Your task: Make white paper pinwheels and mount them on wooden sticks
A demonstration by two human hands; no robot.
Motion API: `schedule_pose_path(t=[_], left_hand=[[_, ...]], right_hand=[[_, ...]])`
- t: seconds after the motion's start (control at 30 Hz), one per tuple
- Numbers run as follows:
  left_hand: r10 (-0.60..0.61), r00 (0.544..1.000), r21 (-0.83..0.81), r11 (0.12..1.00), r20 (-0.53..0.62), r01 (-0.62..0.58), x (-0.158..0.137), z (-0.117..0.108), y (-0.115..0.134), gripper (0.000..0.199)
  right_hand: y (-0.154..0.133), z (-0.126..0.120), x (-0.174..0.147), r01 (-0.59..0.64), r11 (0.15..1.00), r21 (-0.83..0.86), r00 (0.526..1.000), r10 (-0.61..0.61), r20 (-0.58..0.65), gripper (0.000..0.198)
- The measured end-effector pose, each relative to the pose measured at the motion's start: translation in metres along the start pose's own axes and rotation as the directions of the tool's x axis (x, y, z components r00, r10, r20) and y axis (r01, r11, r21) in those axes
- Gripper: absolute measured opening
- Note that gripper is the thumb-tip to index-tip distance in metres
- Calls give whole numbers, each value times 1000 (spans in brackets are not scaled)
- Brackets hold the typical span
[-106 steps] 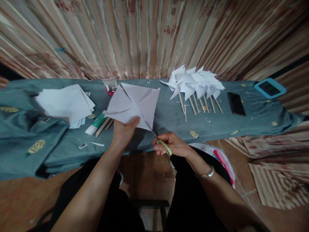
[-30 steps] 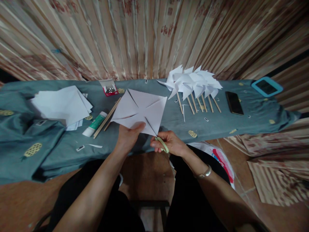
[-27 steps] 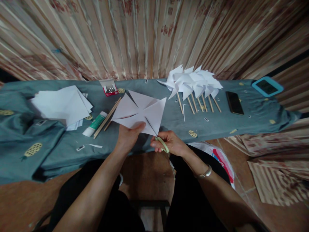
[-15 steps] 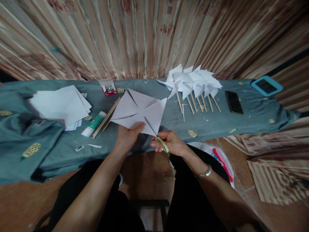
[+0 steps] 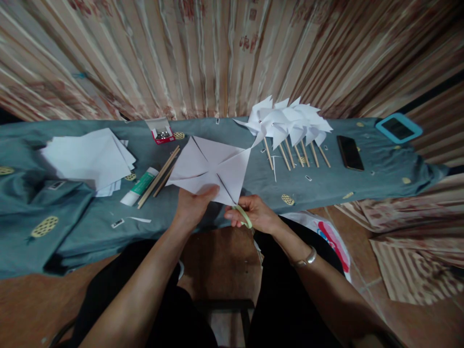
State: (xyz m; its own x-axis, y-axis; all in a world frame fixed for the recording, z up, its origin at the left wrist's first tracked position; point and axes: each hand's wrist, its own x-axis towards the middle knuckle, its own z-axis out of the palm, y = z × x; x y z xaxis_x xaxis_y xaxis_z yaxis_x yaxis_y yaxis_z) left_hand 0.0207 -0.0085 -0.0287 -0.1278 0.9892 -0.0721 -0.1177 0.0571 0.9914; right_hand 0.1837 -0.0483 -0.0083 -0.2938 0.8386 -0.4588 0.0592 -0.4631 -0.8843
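Observation:
A white square sheet of paper [image 5: 206, 159] with slits running from its corners toward the middle is held up over the table's front part. My left hand [image 5: 195, 205] grips its near edge, thumb on top and fingers underneath, out of sight. My right hand [image 5: 253, 212] is closed round a pair of scissors [image 5: 243, 216] with pale green handles. Their blades lie at the paper's near right corner, along the slit there. Just left of the paper are several wooden sticks [image 5: 159, 178] and a green and white glue stick [image 5: 140, 186].
A stack of white paper [image 5: 87, 157] lies at the left. Behind the sticks stands a small red box [image 5: 161, 131] of metal pins. Several finished paper pinwheels [image 5: 290, 123] lie right of centre, then a phone [image 5: 350, 152] and a blue-framed device [image 5: 398, 128]. Curtains [image 5: 217, 58] hang behind.
The paper has tilted slightly, and its slits look narrower. Both hands keep nearly the same place and grip; the whole view has shifted very slightly.

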Motion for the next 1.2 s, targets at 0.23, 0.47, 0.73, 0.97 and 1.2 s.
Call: schedule_pose_path(t=[0.23,0.47,0.73,0.97,1.2], left_hand=[[-9,1000,26,1000,24,8,-1,-1,1,36],[-28,1000,29,999,14,28,-2,0,4,36],[-18,1000,30,999,21,18,-2,0,3,36],[-1,999,61,998,33,-1,-3,-1,3,36],[-22,999,52,998,25,20,-5,-1,6,38]], right_hand=[[-1,0,1,-16,1000,12,1000,16,13,48],[0,0,0,-16,1000,26,1000,16,2,49],[-2,0,0,-36,999,28,999,36,-5,50],[-1,0,0,2,1000,5,1000,-2,-6,49],[-1,-1,1,-29,1000,-1,1000,29,5,49]])
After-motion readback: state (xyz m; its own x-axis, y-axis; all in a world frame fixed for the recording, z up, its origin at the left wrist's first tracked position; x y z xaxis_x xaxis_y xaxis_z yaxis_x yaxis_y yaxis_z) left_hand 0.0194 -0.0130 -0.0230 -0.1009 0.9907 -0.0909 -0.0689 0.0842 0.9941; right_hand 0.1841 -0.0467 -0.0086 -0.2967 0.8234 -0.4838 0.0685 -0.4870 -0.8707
